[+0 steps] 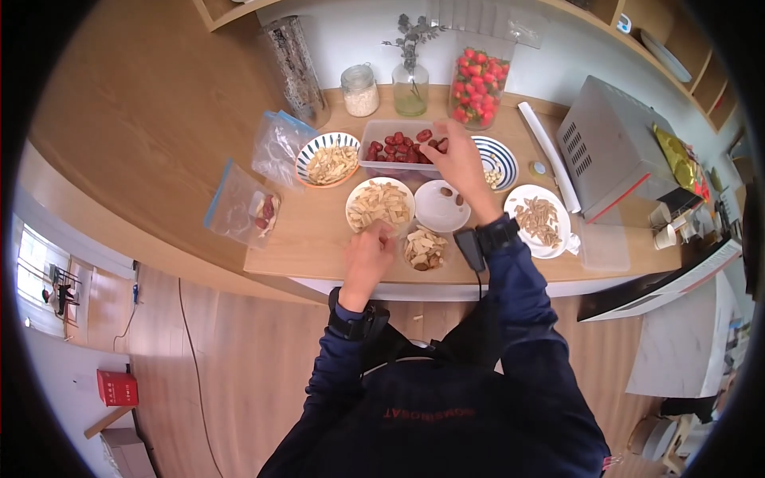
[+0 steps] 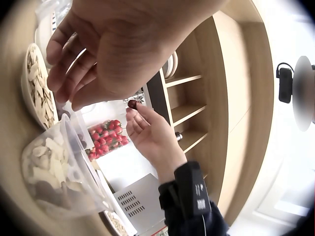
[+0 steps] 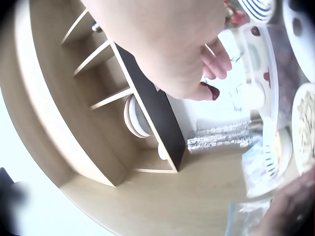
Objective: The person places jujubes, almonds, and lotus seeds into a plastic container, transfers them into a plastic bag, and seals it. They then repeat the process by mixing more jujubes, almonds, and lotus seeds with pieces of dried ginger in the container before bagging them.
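Pale wood is forming the bench (image 1: pixel 312 237) as a person in a dark blue top is raising one small, dark red, wrinkled date (image 3: pixel 213 91) just above a rectangular clear plastic container (image 1: pixel 398 169) of similar dates. The right hand (image 1: pixel 462 163) is pinching it between thumb and fingertip, the gap closed to the fruit's width, while its remaining fingers (image 3: pixel 216 61) are bending loosely nearby. The date is probably weighing very little, its skin looking leathery and slightly slick, its flesh likely yielding; a light pinch across its sides would be suiting it, with hard squeezing risking a dent or a slip. The left hand (image 1: pixel 370 259) is hovering at the near edge of a round white bowl (image 1: pixel 349 209) of pale slices, its fingers hanging half open and gripping nothing that shows. A clear plastic tub (image 2: pixel 91 191) of pale chunks is sitting beside that bowl, and a shallow white bowl (image 1: pixel 434 215) is holding a couple of dark pieces. Farther out, bright red strawberries (image 1: pixel 478 84) are filling a tall clear container, and a grey vented appliance (image 1: pixel 594 143) is standing to the right.
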`<control>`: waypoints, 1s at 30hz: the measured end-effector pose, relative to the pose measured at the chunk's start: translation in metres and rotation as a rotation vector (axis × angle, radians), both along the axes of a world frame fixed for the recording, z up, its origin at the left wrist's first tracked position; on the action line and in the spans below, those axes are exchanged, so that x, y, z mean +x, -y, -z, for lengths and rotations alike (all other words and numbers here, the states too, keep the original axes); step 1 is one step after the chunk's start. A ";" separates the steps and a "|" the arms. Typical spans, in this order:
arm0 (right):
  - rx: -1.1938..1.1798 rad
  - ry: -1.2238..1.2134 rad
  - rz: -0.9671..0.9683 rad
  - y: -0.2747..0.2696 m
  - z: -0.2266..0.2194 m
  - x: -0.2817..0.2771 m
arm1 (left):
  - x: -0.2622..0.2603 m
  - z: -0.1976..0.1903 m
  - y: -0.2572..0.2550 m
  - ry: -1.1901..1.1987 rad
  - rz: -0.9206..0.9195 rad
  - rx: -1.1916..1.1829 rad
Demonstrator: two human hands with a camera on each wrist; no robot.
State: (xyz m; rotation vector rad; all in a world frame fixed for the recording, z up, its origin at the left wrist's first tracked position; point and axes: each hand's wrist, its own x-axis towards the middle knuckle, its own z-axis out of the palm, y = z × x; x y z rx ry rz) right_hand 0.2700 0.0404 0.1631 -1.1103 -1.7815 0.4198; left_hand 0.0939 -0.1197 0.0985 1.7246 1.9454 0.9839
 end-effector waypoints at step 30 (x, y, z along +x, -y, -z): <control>-0.431 -0.149 -0.319 0.100 0.085 0.025 | 0.025 -0.004 -0.006 0.180 0.210 0.182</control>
